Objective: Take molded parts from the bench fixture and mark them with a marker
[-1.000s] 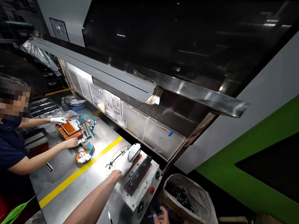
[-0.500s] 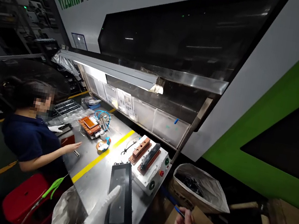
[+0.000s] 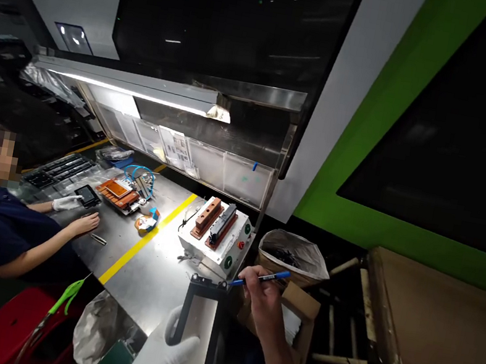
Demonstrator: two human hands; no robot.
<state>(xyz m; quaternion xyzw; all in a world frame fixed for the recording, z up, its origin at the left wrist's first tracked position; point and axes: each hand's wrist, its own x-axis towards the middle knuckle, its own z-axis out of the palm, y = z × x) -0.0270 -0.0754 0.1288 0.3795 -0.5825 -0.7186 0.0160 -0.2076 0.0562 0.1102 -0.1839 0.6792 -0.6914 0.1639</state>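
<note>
My left hand (image 3: 168,351), in a white glove, grips a long black plastic frame (image 3: 215,334) with a pale panel in its middle. The thumb lies across the front, and the frame's lower end runs out of view. My bare right hand (image 3: 258,294) is closed round a blue marker pen (image 3: 274,276). The pen's tip points left, at the upper right corner of the frame; whether it touches cannot be made out. Beyond the frame stands a white fixture box (image 3: 194,242) with two brown blocks, a dark part (image 3: 222,223) lying on the right one.
A co-worker's gloved hand (image 3: 67,202) touches a black part on the steel table (image 3: 127,274) at left. An orange fixture (image 3: 116,192) and a tape roll (image 3: 146,221) sit farther back. To the right are a white sack (image 3: 309,256), a cardboard box (image 3: 309,300) and a brown board (image 3: 438,329).
My right hand has moved left and up, bringing the pen to the frame's top corner. The frame has tilted and sits lower. The view has turned right.
</note>
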